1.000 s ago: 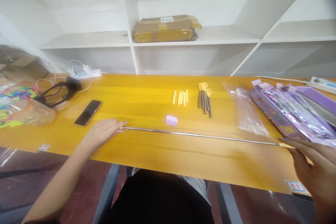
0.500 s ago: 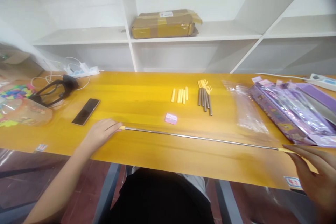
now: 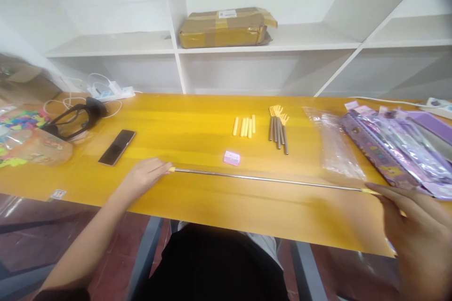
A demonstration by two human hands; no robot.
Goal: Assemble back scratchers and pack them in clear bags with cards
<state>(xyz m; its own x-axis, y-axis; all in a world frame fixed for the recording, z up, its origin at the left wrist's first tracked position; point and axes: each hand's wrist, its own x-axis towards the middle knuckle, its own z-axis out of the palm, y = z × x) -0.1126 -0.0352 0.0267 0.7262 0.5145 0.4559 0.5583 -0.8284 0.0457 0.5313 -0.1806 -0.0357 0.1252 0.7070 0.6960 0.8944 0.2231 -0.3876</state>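
A telescopic back scratcher (image 3: 261,178), drawn out into a long thin metal rod with yellow ends, stretches between my two hands above the table. My left hand (image 3: 146,176) is closed around its left yellow end. At the other end, my right hand (image 3: 416,225) grips the yellow part, its fingers slightly blurred. Beyond the rod lie several short back scratchers (image 3: 278,129) with yellow claw heads and bare metal shafts. Several loose yellow handles (image 3: 244,127) lie left of them. A small pink, block-shaped piece (image 3: 231,158) rests just behind the rod.
On the right are clear plastic bags (image 3: 339,150) and purple printed packages (image 3: 384,150). A phone (image 3: 117,147), black strapped headgear (image 3: 77,120) and a tub (image 3: 42,146) of colourful pieces sit on the left. A taped carton (image 3: 226,28) occupies the shelf behind.
My right hand has moved left and slightly up, toward my left hand. The rod between them looks a little shorter. The view has shifted slightly; the things on the table stay put.
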